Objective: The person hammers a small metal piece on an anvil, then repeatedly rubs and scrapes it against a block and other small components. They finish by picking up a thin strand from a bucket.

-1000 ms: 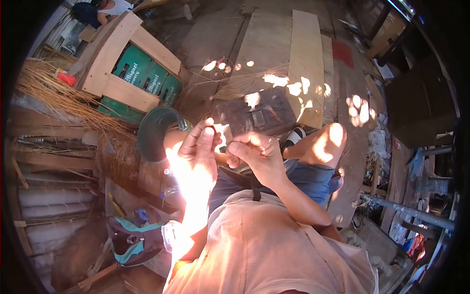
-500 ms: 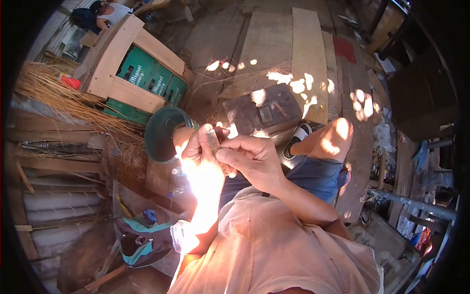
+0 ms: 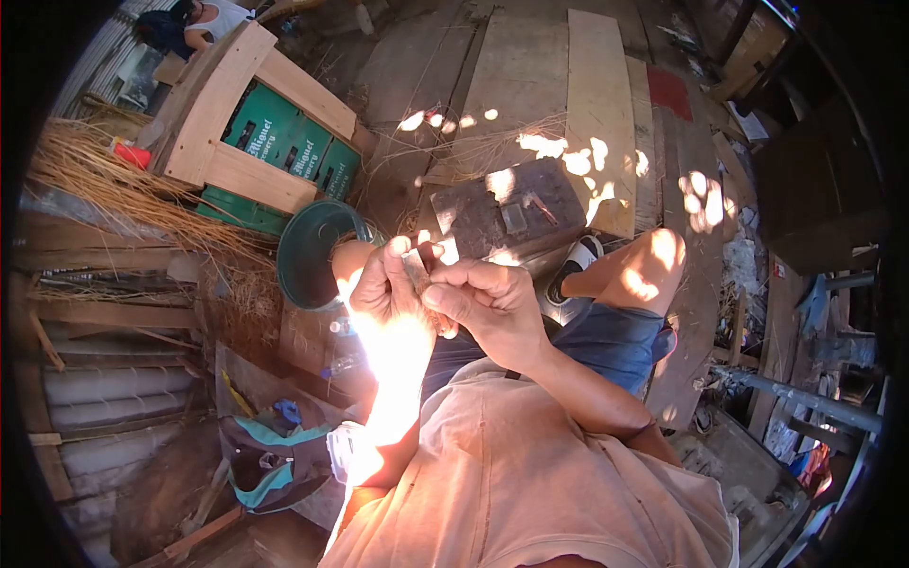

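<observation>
In front of my chest, my left hand (image 3: 383,289) is closed around a small flat greyish piece (image 3: 415,269), its narrow end showing above the fingers. Bright sunlight washes out the wrist and part of that palm. My right hand (image 3: 488,303) meets it from the other side, thumb and forefinger pinched against the piece's edge. Whatever lies between those fingertips is too small to make out. Just beyond both hands sits a dark, worn box (image 3: 544,204) with a small block and a thin reddish stick on top.
Left of my hands stands a green bucket (image 3: 305,270). Behind it are green crates (image 3: 275,142) in a wooden frame, beside a heap of straw-like strands (image 3: 104,175). An open bag (image 3: 270,464) lies at lower left. Another person (image 3: 220,21) is at the far upper left.
Both hands stay together in nearly the same place, with a slight shift of the fingers. The flat piece appears turned a little. The camera view has moved slightly.
</observation>
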A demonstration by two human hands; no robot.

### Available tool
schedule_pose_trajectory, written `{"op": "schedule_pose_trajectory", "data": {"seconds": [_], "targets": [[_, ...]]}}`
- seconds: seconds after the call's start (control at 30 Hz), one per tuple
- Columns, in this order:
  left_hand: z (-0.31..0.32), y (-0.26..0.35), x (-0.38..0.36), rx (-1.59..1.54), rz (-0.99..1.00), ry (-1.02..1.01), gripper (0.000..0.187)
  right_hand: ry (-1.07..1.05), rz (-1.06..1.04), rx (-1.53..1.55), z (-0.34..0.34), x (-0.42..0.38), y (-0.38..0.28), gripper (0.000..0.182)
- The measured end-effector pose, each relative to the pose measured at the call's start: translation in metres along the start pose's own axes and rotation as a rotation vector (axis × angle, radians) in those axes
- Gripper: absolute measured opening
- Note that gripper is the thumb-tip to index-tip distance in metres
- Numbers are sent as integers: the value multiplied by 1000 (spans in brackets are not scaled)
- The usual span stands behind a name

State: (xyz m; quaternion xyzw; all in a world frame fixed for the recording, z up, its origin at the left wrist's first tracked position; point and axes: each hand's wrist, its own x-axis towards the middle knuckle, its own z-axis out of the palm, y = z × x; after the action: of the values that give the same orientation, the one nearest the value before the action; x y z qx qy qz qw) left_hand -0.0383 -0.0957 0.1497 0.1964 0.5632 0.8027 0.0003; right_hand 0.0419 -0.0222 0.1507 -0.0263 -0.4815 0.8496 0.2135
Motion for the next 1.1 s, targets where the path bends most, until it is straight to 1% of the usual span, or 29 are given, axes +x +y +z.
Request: {"op": "schedule_pose_trajectory", "data": {"seconds": [0.1,0.2,0.3,0.4,0.47,0.5,0.57,0.7,0.8,0.87,1.0,1.07,1.1], "targets": [[2,2,0,-4,-26,6,28,-6,15,10,-2,2,-3,16],[1,0,0,61,9,-25,29,-38,26,57,-3,1,-2,15],[2,0,0,-18,6,-36,30,-14,0,69,-4,1,3,15],[4,1,1,12,2,-45,30,-15,-19,40,-5,1,3,15],[4,-1,2,114,19,-13,30,-32,-16,67,-5,1,3,15],[3,-1,2,114,18,-13,30,-31,-16,67,-6,1,3,15],[-1,-2,3,119,15,-88,30,-22,9,29,-6,2,1,15],[-2,-8,5,90,2,-69,31,-55,4,40,-8,4,0,15],[-3,-8,6,100,36,-102,30,-41,29,42,-7,5,2,15],[-3,-9,7,143,56,-109,30,-30,-4,61,-8,5,8,14],[0,-10,7,76,24,-104,31,-19,-21,65,-7,6,8,14],[5,-7,6,107,-17,-39,33,-4,-22,62,-9,7,7,14],[6,-7,6,107,-18,-39,33,-3,-21,62,-9,7,6,14]]}}
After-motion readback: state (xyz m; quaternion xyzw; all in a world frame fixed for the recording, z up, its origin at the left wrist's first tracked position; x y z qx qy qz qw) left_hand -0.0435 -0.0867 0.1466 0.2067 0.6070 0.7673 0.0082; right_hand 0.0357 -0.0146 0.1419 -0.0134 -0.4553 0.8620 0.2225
